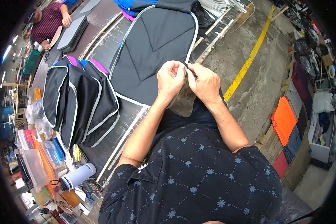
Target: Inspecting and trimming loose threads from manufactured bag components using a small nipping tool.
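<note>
A large black fabric panel [156,41] with white edging and stitched V-shaped lines lies on the dark table in front of me. At its right edge, my left hand [171,79] is closed in a pinch on the white edging. Close against it, my right hand [204,81] is also closed, thumb and forefinger pressed together. Something small and dark shows between the fingertips, too small to name. To the left of the panel stands a pile of black bag pieces [80,99] with pale edging and some purple and blue parts.
A person [50,22] in a striped top handles a stack of grey sheets [72,35] at the far left. Nearer lie a bottle [78,176] and plastic folders [35,164]. A yellow floor line [250,59] runs on the right, beyond which lie orange sheets [284,120].
</note>
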A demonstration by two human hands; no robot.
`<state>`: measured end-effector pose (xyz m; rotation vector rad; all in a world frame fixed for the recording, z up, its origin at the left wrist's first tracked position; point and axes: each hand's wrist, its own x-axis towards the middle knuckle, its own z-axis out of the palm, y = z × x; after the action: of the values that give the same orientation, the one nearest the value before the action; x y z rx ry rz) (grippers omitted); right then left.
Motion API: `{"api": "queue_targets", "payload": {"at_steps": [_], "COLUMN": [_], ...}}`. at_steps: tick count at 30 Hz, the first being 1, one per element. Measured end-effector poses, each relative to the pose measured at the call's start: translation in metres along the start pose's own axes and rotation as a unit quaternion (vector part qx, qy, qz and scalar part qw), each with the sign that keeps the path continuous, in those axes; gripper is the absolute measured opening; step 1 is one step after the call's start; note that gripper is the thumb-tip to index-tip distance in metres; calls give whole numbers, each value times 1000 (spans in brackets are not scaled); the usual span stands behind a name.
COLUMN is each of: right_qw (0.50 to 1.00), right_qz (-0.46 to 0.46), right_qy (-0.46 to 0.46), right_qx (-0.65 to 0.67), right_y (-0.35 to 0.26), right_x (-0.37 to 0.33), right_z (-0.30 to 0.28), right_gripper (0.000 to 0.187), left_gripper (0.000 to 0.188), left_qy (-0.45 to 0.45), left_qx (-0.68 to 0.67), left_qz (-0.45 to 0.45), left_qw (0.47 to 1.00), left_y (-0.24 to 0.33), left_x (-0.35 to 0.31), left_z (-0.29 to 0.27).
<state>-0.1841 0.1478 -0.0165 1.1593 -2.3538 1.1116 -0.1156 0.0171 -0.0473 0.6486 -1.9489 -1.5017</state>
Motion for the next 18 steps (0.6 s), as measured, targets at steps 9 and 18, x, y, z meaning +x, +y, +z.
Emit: {"api": "queue_targets", "payload": {"at_steps": [9,18], "right_qw": [995,777], "right_qz": [73,338], "right_qy": [22,-73], "right_qx": [70,526], "right_y": [6,50], "right_x": [2,1], "right_z": [4,39], "right_gripper": [28,34], "left_gripper": [16,29], "left_qy": [18,-215], "left_qx": [-10,99], "left_qz": [59,300], "left_qw": [998,924], "left_y": [14,33], "left_x": [-11,-48], "left_z": [-6,-24]}}
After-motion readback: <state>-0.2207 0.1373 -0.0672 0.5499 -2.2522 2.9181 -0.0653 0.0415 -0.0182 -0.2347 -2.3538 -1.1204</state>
